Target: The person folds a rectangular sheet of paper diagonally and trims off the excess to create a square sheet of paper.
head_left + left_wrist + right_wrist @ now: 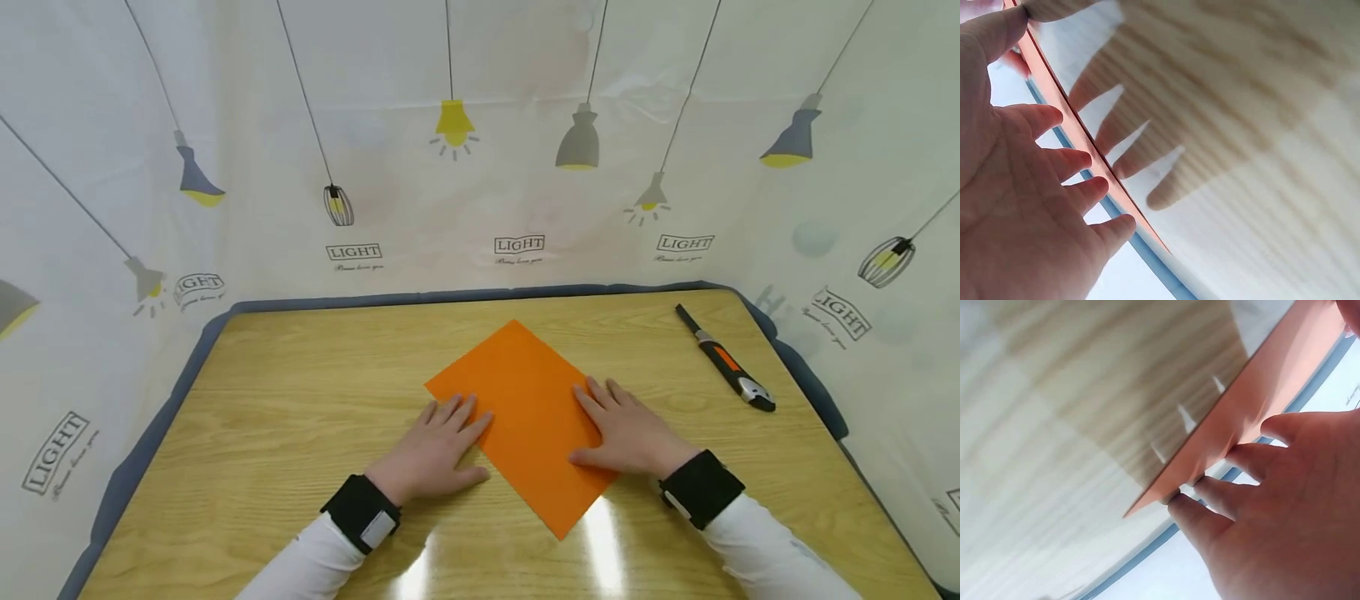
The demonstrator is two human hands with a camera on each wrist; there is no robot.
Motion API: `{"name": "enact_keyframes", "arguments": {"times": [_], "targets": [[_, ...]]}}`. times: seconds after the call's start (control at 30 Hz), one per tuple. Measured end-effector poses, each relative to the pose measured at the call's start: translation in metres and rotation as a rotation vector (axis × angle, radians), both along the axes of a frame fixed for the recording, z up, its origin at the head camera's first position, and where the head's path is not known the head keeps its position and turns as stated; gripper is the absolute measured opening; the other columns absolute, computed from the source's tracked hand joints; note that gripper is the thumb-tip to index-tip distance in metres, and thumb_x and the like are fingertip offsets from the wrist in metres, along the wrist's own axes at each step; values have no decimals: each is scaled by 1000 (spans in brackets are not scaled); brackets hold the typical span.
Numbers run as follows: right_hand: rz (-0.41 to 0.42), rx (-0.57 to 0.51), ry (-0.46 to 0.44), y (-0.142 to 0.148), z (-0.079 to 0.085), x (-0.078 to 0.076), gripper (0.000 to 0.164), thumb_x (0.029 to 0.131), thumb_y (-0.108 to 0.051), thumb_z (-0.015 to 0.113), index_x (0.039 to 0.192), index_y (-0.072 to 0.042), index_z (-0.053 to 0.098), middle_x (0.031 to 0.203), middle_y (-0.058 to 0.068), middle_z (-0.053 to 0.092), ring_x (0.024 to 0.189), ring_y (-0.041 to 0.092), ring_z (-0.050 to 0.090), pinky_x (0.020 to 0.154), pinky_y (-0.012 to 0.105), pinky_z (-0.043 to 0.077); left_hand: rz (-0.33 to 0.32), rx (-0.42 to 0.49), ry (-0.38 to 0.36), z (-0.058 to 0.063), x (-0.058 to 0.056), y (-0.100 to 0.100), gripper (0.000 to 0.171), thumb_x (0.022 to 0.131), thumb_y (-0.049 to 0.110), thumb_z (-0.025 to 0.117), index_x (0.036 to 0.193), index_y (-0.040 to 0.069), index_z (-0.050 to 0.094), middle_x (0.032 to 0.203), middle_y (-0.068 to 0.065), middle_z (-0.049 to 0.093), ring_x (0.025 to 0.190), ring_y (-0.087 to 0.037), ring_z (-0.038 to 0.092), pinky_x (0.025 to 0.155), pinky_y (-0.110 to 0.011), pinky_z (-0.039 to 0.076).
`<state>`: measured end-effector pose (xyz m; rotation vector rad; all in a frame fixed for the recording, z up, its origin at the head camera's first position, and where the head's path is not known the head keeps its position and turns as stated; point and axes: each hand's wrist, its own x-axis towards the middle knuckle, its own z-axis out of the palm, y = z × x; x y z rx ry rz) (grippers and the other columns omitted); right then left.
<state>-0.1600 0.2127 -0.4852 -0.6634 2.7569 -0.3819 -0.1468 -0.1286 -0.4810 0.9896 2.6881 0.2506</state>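
Note:
An orange sheet of paper [525, 408] lies flat on the wooden table [300, 375], turned so that one corner points toward me. On its left edge my left hand [438, 450] rests with spread fingers, their tips over the paper and the thumb on the wood. My right hand [630, 429] touches the right edge, its fingers spread and thumb lying on the sheet. Both wrist views show straight fingers at the paper's edge; the left hand [1035, 181] and the right hand [1285, 506] grip nothing there.
A black utility knife [726, 358] with orange and silver parts lies at the table's right, its tip pointing to the back. Dark blue edging [480, 295] borders the tabletop. A white curtain [420, 192] printed with lamps hangs behind and at both sides.

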Motion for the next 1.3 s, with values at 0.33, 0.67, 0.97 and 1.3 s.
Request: {"name": "enact_keyframes", "arguments": {"times": [0.33, 0.67, 0.97, 1.3], "targets": [[60, -26, -95, -29, 1, -11, 103, 87, -56, 72, 165, -12, 21, 171, 12, 13, 154, 45, 7, 118, 64, 21, 29, -49, -56, -2, 2, 4, 96, 90, 78, 54, 165, 26, 23, 171, -10, 10, 156, -34, 5, 122, -61, 9], [124, 0, -1, -32, -2, 4, 89, 94, -61, 62, 163, -14, 31, 168, 16, 19, 153, 46, 13, 118, 65, 18, 90, -40, -21, -5, 8, 0, 100, 85, 81, 57, 163, 23, 33, 169, -14, 18, 154, -42, 14, 117, -68, 15], [152, 60, -30, -30, 6, 25, 96, 88, -74, 60, 163, -22, 31, 169, 13, 19, 153, 45, 13, 118, 63, 21, 141, -55, -54, 2, 7, -6, 101, 85, 79, 60, 162, 21, 33, 168, -17, 20, 153, -43, 15, 115, -71, 19], [224, 100, -49, -42, 9, 40, 105, 82, -79, 63, 163, -21, 30, 169, 12, 18, 154, 38, 15, 119, 58, 24, 137, -76, -13, 7, 14, 4, 107, 83, 77, 64, 159, 6, 37, 163, -16, 31, 149, -40, 27, 118, -59, 27]]}}
